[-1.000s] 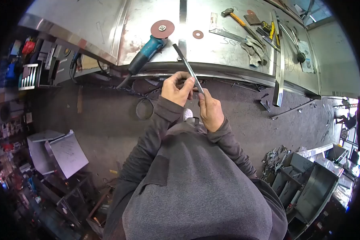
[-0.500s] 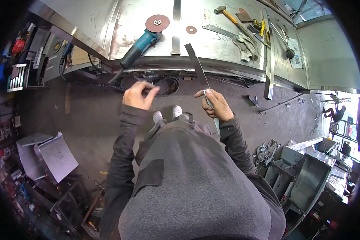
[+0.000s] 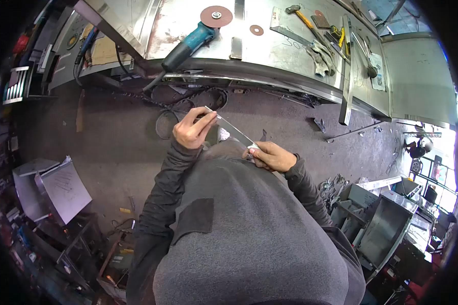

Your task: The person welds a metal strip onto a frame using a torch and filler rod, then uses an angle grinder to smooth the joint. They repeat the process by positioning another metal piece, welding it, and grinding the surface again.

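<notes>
A thin, flat metal strip (image 3: pixel 235 131) slants between my two hands in front of my waist. My left hand (image 3: pixel 192 129) pinches its upper left end between thumb and fingers. Around the lower right part, my right hand (image 3: pixel 274 156) is closed, with something pale showing at the thumb; I cannot make out whether it is cloth or part of the strip. On the metal workbench (image 3: pixel 285 51) ahead lies a blue-green angle grinder (image 3: pixel 189 47), its reddish-brown disc (image 3: pixel 216 16) facing up. A small loose disc (image 3: pixel 256 30) lies beside it.
A hammer (image 3: pixel 305 21), gloves (image 3: pixel 321 58), a tape measure (image 3: pixel 335 32) and a long metal bar (image 3: pixel 346 96) overhanging the edge lie on the bench's right. Metal boxes (image 3: pixel 387 231) stand behind at right, bent sheets (image 3: pixel 61 188) at left. A person (image 3: pixel 418 147) is far right.
The strip has swung down from upright to a slant close to my body. My left hand has moved right and taken its free end. My right hand has lowered, still holding it.
</notes>
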`<state>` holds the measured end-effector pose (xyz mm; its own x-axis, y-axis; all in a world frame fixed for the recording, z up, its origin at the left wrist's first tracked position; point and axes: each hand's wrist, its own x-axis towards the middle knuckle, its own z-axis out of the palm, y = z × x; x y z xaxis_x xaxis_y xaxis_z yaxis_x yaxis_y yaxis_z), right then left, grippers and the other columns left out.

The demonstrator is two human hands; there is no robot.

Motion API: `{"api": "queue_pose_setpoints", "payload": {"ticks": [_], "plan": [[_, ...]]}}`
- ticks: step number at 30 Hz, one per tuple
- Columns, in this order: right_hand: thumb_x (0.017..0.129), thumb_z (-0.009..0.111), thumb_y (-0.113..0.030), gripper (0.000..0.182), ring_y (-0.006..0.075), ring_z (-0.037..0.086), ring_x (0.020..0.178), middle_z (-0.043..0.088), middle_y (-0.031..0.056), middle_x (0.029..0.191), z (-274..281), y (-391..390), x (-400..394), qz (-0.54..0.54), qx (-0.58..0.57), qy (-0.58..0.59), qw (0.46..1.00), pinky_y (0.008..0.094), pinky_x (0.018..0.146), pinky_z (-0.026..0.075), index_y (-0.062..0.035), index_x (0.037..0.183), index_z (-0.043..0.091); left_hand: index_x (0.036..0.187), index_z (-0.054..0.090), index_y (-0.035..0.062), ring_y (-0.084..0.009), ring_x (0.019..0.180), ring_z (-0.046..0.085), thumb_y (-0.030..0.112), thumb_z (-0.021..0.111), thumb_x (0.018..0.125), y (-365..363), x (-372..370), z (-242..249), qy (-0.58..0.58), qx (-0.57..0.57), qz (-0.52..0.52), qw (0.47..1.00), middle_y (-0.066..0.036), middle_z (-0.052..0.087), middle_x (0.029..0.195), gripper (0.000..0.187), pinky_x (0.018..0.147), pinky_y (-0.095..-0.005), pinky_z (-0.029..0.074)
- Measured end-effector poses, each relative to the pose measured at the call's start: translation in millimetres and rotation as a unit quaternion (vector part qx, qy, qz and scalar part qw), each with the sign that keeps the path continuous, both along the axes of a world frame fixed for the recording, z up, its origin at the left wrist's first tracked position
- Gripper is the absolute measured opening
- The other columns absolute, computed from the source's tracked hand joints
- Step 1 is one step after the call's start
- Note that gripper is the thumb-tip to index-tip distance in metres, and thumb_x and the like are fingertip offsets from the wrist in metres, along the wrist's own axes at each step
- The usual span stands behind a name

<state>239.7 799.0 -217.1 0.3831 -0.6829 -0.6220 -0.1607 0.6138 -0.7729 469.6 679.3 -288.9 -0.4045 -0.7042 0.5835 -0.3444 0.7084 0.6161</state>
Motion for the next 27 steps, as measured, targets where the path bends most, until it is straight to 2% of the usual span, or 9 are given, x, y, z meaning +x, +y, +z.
{"api": "queue_pose_setpoints", "payload": {"ticks": [7, 10, 12, 16, 18, 21, 23, 25, 27], "plan": [[0.1, 0.044, -0.026, 0.03, 0.0077, 0.043, 0.053, 0.045, -0.0019, 0.06, -0.5, 1.9, 28.4, 0.061, -0.064, 0.157, 0.984, 0.0276, 0.053, 0.04, -0.0007, 0.101, 0.06, 0.086, 0.06, 0.0043, -0.0248, 0.065, 0.063, 0.004, 0.07, 0.075, -2.6, 21.0, -9.1, -0.044, 0.023, 0.005, 0.999, -0.007, 0.062, 0.085, 0.015, 0.054, -0.0318, 0.05], [0.1, 0.044, -0.026, 0.03, 0.0073, 0.043, 0.053, 0.046, -0.0022, 0.061, 3.9, -0.5, 35.7, 0.043, -0.012, 0.14, 0.989, 0.0267, 0.05, 0.038, -0.0011, 0.104, 0.06, 0.087, 0.061, 0.0049, -0.0232, 0.064, 0.063, 0.006, 0.067, 0.079, -5.4, 29.3, -12.9, -0.053, 0.073, 0.043, 0.995, -0.007, 0.062, 0.086, 0.011, 0.054, -0.031, 0.049], [0.1, 0.044, -0.027, 0.03, 0.0067, 0.042, 0.052, 0.046, -0.0028, 0.06, 0.7, 0.4, 39.6, 0.03, 0.042, 0.109, 0.993, 0.0259, 0.049, 0.037, -0.0018, 0.105, 0.061, 0.09, 0.06, 0.0064, -0.0204, 0.066, 0.063, 0.008, 0.068, 0.079, -4.8, 37.0, -16.2, 0.03, 0.139, 0.11, 0.984, -0.006, 0.06, 0.085, 0.013, 0.054, -0.0292, 0.048], [0.102, 0.04, -0.031, 0.035, 0.003, 0.031, 0.048, 0.036, -0.0074, 0.059, -3.9, -2.2, 42.1, -0.015, 0.079, -0.002, 0.997, 0.0194, 0.041, 0.026, -0.0046, 0.112, 0.059, 0.104, 0.059, 0.0014, -0.0122, 0.083, 0.065, 0.006, 0.069, 0.082, 0.0, 44.5, -5.9, 0.154, 0.333, 0.091, 0.926, -0.004, 0.065, 0.097, 0.024, 0.059, -0.0221, 0.051], [0.102, 0.042, -0.03, 0.033, 0.0029, 0.036, 0.046, 0.041, -0.0065, 0.059, -12.1, -7.4, 41.2, -0.002, 0.078, -0.043, 0.996, 0.0194, 0.041, 0.032, -0.0036, 0.11, 0.06, 0.108, 0.059, 0.001, -0.0124, 0.088, 0.065, 0.003, 0.074, 0.078, 1.2, 47.8, -11.9, 0.208, 0.406, -0.019, 0.889, -0.006, 0.065, 0.103, 0.034, 0.065, -0.0201, 0.052], [0.102, 0.042, -0.03, 0.033, 0.0028, 0.036, 0.046, 0.041, -0.0068, 0.059, -13.9, -15.5, 40.3, 0.049, 0.067, -0.036, 0.996, 0.0198, 0.041, 0.032, -0.003, 0.11, 0.06, 0.113, 0.057, 0.0002, -0.0113, 0.089, 0.064, 0.001, 0.077, 0.075, -6.9, 68.1, -13.3, 0.101, 0.552, -0.089, 0.823, -0.007, 0.063, 0.108, 0.043, 0.068, -0.0214, 0.054], [0.102, 0.041, -0.029, 0.033, 0.0028, 0.036, 0.047, 0.041, -0.0067, 0.06, -14.6, -15.7, 37.1, 0.057, 0.067, -0.042, 0.995, 0.0199, 0.042, 0.033, -0.0029, 0.11, 0.06, 0.114, 0.06, 0.003, -0.0109, 0.088, 0.064, 0.004, 0.078, 0.073, -11.3, 69.4, -8.7, 0.084, 0.541, -0.095, 0.831, -0.006, 0.065, 0.103, 0.045, 0.067, -0.0232, 0.055], [0.102, 0.041, -0.029, 0.033, 0.0028, 0.037, 0.048, 0.041, -0.0065, 0.061, -14.2, -13.2, 33.8, 0.056, 0.065, -0.048, 0.995, 0.0199, 0.043, 0.033, -0.0029, 0.11, 0.059, 0.104, 0.067, 0.0095, -0.0116, 0.085, 0.063, 0.011, 0.08, 0.07, -17.4, 64.8, 1.8, 0.03, 0.303, -0.129, 0.944, 0.0, 0.066, 0.089, 0.037, 0.065, -0.0257, 0.053], [0.102, 0.04, -0.027, 0.032, 0.0033, 0.037, 0.052, 0.041, -0.0059, 0.062, -13.3, -9.4, 31.4, 0.057, 0.092, -0.067, 0.992, 0.0205, 0.046, 0.035, -0.0033, 0.109, 0.06, 0.095, 0.07, 0.0113, -0.0147, 0.08, 0.063, 0.011, 0.08, 0.07, -28.1, 63.5, 4.1, 0.0, 0.305, -0.172, 0.937, 0.0, 0.065, 0.082, 0.027, 0.063, -0.0264, 0.052]]}}
